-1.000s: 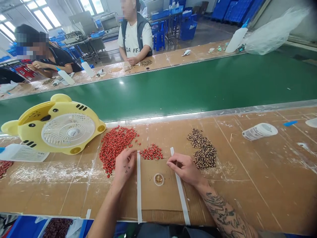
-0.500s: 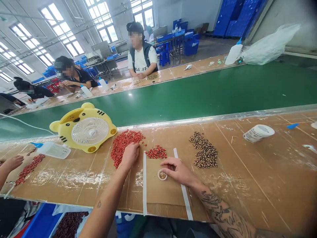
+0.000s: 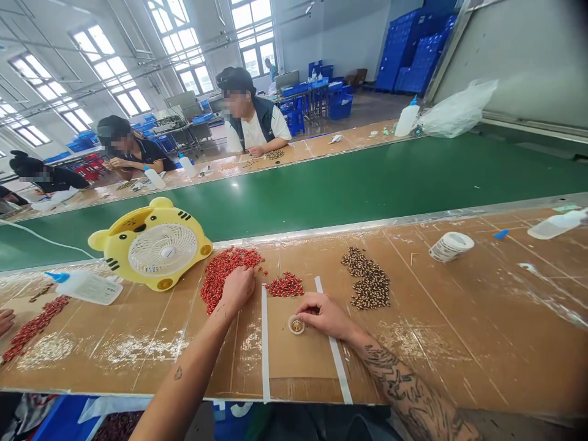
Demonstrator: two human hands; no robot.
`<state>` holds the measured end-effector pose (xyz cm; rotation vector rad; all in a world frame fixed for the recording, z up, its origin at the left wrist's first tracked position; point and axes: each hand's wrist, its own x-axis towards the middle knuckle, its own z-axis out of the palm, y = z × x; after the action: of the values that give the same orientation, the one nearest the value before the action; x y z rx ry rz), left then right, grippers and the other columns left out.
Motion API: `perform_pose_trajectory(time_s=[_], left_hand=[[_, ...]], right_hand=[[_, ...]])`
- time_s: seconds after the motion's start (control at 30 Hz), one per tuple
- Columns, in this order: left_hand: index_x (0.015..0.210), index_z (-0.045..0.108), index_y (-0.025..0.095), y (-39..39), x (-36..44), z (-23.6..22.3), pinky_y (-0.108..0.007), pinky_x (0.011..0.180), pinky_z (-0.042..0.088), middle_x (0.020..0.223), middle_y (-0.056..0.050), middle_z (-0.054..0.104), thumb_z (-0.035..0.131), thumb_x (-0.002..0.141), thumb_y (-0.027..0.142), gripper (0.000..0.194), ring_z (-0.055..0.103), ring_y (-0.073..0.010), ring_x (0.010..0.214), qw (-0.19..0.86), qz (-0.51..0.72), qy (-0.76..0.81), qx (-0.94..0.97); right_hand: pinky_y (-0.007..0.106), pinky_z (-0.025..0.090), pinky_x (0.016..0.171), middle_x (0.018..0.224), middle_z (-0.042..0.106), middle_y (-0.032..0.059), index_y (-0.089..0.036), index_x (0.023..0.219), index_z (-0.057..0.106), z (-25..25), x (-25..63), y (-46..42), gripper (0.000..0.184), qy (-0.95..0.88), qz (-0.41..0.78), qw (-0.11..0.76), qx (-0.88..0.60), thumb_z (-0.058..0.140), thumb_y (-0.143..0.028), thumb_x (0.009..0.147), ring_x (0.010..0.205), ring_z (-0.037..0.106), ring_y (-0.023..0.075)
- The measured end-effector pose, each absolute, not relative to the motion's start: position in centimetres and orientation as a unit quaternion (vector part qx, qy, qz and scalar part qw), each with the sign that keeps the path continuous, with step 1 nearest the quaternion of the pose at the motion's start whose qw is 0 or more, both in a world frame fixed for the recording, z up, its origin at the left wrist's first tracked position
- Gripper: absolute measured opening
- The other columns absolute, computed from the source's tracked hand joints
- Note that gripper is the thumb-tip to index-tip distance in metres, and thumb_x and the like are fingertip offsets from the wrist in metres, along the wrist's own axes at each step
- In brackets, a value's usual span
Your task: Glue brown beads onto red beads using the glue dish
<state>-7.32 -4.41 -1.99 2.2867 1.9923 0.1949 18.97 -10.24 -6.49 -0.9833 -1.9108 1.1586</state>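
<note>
My left hand [image 3: 239, 286] rests at the right edge of a heap of small red pieces [image 3: 215, 275]. Its fingers are curled together, and whatever they grip is hidden. A small round dish [image 3: 296, 325] with a pale rim and gold-coloured bits inside sits on a cardboard sheet [image 3: 301, 361]. At the dish's upper right rim, my right hand [image 3: 324, 313] has thumb and forefinger pinched together. Anything between those fingertips is too small to make out. A smaller cluster of red pieces [image 3: 285, 285] lies at the sheet's far edge, between my hands.
White strips [image 3: 265, 343] border the sheet. Dark-and-gold pieces [image 3: 370, 282] lie to the right, near a white tub [image 3: 451, 247]. A yellow fan [image 3: 160, 245] and a bottle [image 3: 92, 288] stand left. Beyond runs a green belt [image 3: 321, 190], with people seated across it. Another person's hand [image 3: 5, 321] shows far left.
My right thumb and forefinger have drawn closer together at the dish's rim. My left hand stays at the red heap. The view has turned slightly right.
</note>
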Motion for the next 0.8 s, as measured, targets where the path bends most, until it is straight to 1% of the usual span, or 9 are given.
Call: perform_pose_trajectory(time_s=[0.1, 0.17, 0.23, 0.3, 0.37, 0.43, 0.57, 0.67, 0.8], left_hand=[[0.082, 0.066, 0.017, -5.7, -7.8, -2.1, -0.03, 0.08, 0.05, 0.085, -0.008, 0.069, 0.051, 0.083, 0.017, 0.015, 0.066, -0.0209, 0.086, 0.089, 0.124, 0.638, 0.755], [0.087, 0.066, 0.016, -7.2, -7.9, -2.5, -0.027, 0.075, 0.052, 0.085, -0.006, 0.07, 0.048, 0.086, 0.018, 0.018, 0.067, -0.0173, 0.08, 0.143, 0.185, 0.633, 0.738], [0.085, 0.066, 0.016, -9.1, -7.7, -3.2, -0.027, 0.072, 0.054, 0.082, -0.005, 0.07, 0.051, 0.086, 0.021, 0.016, 0.068, -0.0164, 0.076, 0.269, 0.312, 0.608, 0.679], [0.077, 0.067, 0.015, -11.0, -7.1, -4.0, -0.027, 0.068, 0.055, 0.08, -0.004, 0.069, 0.061, 0.08, 0.023, 0.01, 0.068, -0.0161, 0.071, 0.415, 0.44, 0.552, 0.574], [0.072, 0.07, 0.015, -12.5, -6.3, -4.7, -0.027, 0.063, 0.055, 0.082, -0.005, 0.069, 0.07, 0.073, 0.023, 0.008, 0.067, -0.0149, 0.066, 0.512, 0.504, 0.515, 0.468], [0.074, 0.074, 0.015, -13.5, -5.3, -5.3, -0.026, 0.061, 0.055, 0.08, -0.005, 0.071, 0.076, 0.068, 0.023, 0.01, 0.067, -0.014, 0.063, 0.564, 0.526, 0.509, 0.383], [0.08, 0.077, 0.015, -15.1, -3.2, -6.1, -0.025, 0.06, 0.056, 0.072, -0.006, 0.074, 0.082, 0.064, 0.025, 0.02, 0.069, -0.0146, 0.06, 0.604, 0.542, 0.514, 0.279], [0.081, 0.078, 0.016, -16.5, -2.0, -6.8, -0.026, 0.063, 0.058, 0.076, -0.007, 0.076, 0.083, 0.065, 0.028, 0.021, 0.071, -0.0159, 0.064, 0.59, 0.545, 0.535, 0.262], [0.083, 0.078, 0.016, -17.8, -1.6, -8.1, -0.028, 0.066, 0.059, 0.083, -0.008, 0.076, 0.08, 0.07, 0.031, 0.019, 0.072, -0.018, 0.068, 0.558, 0.521, 0.572, 0.299]], right_hand=[[0.025, 0.042, 0.061, 0.072, 0.063, 0.0028, -0.017, 0.078, 0.075, -6.5, 19.4, -10.3, 0.023, -0.778, 0.412, 0.327, -0.345, 0.066, -0.036, 0.087, 0.066, 0.055, 0.0142], [0.027, 0.042, 0.063, 0.072, 0.063, 0.0032, -0.017, 0.078, 0.074, -6.5, 19.6, -10.3, 0.026, -0.809, 0.384, 0.312, -0.317, 0.063, -0.037, 0.09, 0.068, 0.055, 0.0148], [0.028, 0.041, 0.065, 0.071, 0.062, 0.0037, -0.017, 0.079, 0.073, -6.5, 19.6, -10.3, 0.028, -0.835, 0.355, 0.303, -0.293, 0.059, -0.036, 0.093, 0.069, 0.055, 0.0156], [0.028, 0.04, 0.065, 0.07, 0.06, 0.0046, -0.017, 0.08, 0.071, -6.4, 19.5, -10.2, 0.028, -0.849, 0.325, 0.304, -0.285, 0.055, -0.034, 0.096, 0.07, 0.054, 0.0165], [0.029, 0.04, 0.065, 0.071, 0.06, 0.0054, -0.017, 0.08, 0.07, -6.4, 19.4, -10.2, 0.028, -0.854, 0.302, 0.308, -0.29, 0.053, -0.031, 0.097, 0.071, 0.053, 0.0173], [0.029, 0.039, 0.064, 0.071, 0.059, 0.0051, -0.017, 0.079, 0.069, -6.4, 19.5, -10.3, 0.028, -0.859, 0.293, 0.303, -0.29, 0.052, -0.029, 0.098, 0.07, 0.052, 0.0172], [0.028, 0.037, 0.061, 0.07, 0.058, 0.004, -0.018, 0.08, 0.068, -6.5, 19.8, -10.6, 0.025, -0.868, 0.291, 0.288, -0.28, 0.051, -0.027, 0.097, 0.067, 0.051, 0.0163], [0.029, 0.036, 0.061, 0.07, 0.058, 0.0045, -0.017, 0.08, 0.067, -6.4, 19.9, -10.8, 0.025, -0.867, 0.269, 0.296, -0.296, 0.05, -0.024, 0.097, 0.067, 0.049, 0.0166], [0.029, 0.035, 0.062, 0.069, 0.055, 0.0038, -0.017, 0.079, 0.066, -6.3, 19.8, -10.8, 0.025, -0.88, 0.264, 0.271, -0.287, 0.05, -0.023, 0.097, 0.066, 0.047, 0.0163]])
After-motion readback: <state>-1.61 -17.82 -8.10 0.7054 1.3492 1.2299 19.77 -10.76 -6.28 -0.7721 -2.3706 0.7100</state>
